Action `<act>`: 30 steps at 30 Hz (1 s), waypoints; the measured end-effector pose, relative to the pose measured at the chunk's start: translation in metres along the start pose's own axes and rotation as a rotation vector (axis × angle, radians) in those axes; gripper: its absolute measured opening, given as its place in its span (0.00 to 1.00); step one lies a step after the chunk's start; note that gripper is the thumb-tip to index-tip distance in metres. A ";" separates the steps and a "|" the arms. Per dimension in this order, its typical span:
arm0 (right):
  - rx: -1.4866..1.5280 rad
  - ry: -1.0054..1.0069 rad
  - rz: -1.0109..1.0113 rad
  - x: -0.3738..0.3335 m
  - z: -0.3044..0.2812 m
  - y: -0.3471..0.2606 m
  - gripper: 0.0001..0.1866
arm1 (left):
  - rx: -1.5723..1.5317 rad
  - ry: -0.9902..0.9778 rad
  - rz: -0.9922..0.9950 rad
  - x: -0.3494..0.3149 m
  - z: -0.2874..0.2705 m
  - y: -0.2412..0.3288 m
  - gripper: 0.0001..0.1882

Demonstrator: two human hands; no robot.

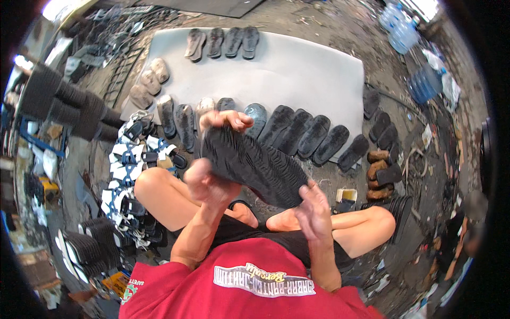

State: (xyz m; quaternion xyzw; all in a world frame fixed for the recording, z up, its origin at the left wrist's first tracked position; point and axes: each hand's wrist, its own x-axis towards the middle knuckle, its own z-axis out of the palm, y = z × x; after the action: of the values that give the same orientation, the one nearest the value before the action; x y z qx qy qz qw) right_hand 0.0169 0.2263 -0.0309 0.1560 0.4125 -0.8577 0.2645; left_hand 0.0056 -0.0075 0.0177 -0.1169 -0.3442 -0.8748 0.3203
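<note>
A black rubber sole (255, 167) with a wavy ridged tread is raised over my lap, tread side up. My left hand (210, 183) is closed around its left end; fingers show past the far edge, and the part behind the sole is hidden. At the other end, my right hand (313, 210) grips the tip between thumb and fingers, slightly blurred. Beyond the sole lies a row of dark slipper soles (313, 135) along the near edge of a pale grey sheet (303, 69).
White and blue sandals (127, 154) are piled at my left, near stacked black soles (98, 244). Brown foot-shaped blocks (378, 175) and a small yellowish container (346, 195) sit at my right. More soles (234, 42) line the sheet's far edge. Large blue water bottles (402, 34) stand far right.
</note>
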 end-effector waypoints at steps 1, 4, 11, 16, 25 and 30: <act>0.017 0.044 -0.090 0.009 -0.006 -0.007 0.17 | -0.234 -0.147 -0.062 -0.007 -0.003 -0.003 0.36; -0.083 0.106 -0.412 0.028 -0.036 -0.045 0.13 | -0.534 0.290 -0.813 -0.039 0.009 0.018 0.42; -0.560 -0.092 -0.583 0.020 -0.052 -0.113 0.10 | -0.699 -0.050 -1.511 -0.085 0.008 -0.021 0.41; -0.892 -0.036 -0.654 0.016 -0.037 -0.122 0.10 | -0.487 0.016 -1.568 -0.106 0.007 -0.037 0.47; -1.070 -0.040 -0.761 -0.010 -0.008 -0.140 0.10 | -0.382 0.004 -1.499 -0.115 0.009 -0.029 0.46; -1.136 -0.089 -0.750 -0.007 0.002 -0.146 0.08 | -0.598 0.055 -1.519 -0.110 0.012 -0.025 0.48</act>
State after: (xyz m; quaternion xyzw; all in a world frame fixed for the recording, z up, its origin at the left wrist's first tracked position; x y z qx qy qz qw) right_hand -0.0629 0.3027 0.0654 -0.1960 0.8135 -0.5475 0.0071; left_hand 0.0738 0.0673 -0.0329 0.0892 -0.0735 -0.9108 -0.3964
